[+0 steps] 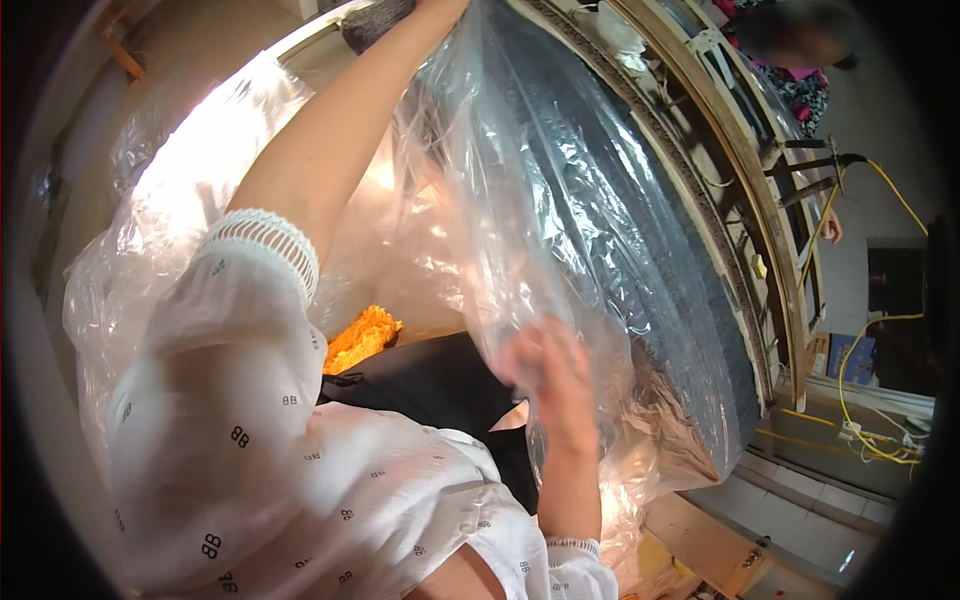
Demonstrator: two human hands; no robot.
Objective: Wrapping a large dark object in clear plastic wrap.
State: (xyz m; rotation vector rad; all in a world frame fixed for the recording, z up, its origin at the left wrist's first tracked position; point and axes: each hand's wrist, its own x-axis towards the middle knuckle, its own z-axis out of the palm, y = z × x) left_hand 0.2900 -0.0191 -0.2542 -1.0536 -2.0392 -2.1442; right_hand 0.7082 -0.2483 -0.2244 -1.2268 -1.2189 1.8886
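A large sheet of clear plastic film point(520, 200) hangs in crinkled folds in front of me and lies over a dark grey panel point(690, 290) with a curved look. My left arm reaches up across it to the top edge of the picture, where the hand is cut off. My right hand point(553, 370) is at the lower middle, against or just in front of the film's folds. Motion smears its fingers, so I cannot make out whether they grip the film. Below the film show my dark trousers point(425, 380).
An orange shaggy cloth point(362, 338) lies beside my leg. A wooden frame point(765, 190) runs along the panel's right side. Yellow cables point(852, 350) hang at the far right. Another person point(790, 80) is at the upper right. A wooden board point(700, 545) is at lower right.
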